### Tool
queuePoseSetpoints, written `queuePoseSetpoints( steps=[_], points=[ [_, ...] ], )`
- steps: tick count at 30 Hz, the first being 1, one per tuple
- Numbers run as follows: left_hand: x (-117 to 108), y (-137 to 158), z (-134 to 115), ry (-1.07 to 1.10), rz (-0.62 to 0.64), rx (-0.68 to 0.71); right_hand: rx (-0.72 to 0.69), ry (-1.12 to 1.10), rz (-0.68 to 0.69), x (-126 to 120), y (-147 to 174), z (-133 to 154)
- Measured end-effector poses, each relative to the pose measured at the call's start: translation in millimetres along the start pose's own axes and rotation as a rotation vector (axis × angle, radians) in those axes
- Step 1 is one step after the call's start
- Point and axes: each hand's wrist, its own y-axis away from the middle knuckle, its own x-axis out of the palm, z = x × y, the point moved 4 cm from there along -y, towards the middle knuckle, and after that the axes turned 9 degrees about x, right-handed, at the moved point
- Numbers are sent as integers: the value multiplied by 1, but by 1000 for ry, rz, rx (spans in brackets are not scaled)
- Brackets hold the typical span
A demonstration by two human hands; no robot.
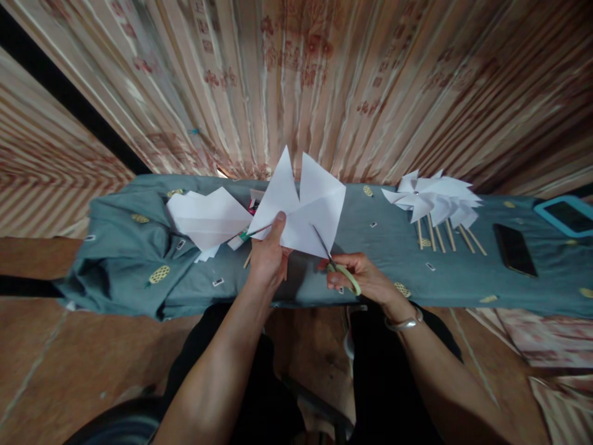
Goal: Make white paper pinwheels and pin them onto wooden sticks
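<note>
A white sheet of paper (pixel 319 201) is held up over the cloth, with slits cut in from its corners. My left hand (pixel 270 256) pinches it near the lower left, thumb on top. In my right hand (pixel 359 275) is a pair of scissors (pixel 344 273) with light green handles, fingers closed round the loops. The scissor blades meet the paper at its lower right corner. Left of the held sheet lies more folded white paper (pixel 208 216). Part of a small box and a thin stick show behind my left hand, mostly covered.
Several white paper pinwheels (pixel 438 198) on wooden sticks lie at the right. Beyond them are a black phone (pixel 514 249) and a blue-framed tablet-like device (pixel 567 215). A grey-green cloth (pixel 125 247) covers the narrow table. A patterned curtain (pixel 296 80) hangs close behind it.
</note>
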Motion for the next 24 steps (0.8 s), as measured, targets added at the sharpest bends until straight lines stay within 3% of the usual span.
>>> queuePoseSetpoints(
  steps=[24],
  points=[
    [-1, 0, 2, -12, 9, -19, 65, -81, -9, 0, -2, -3]
  ],
)
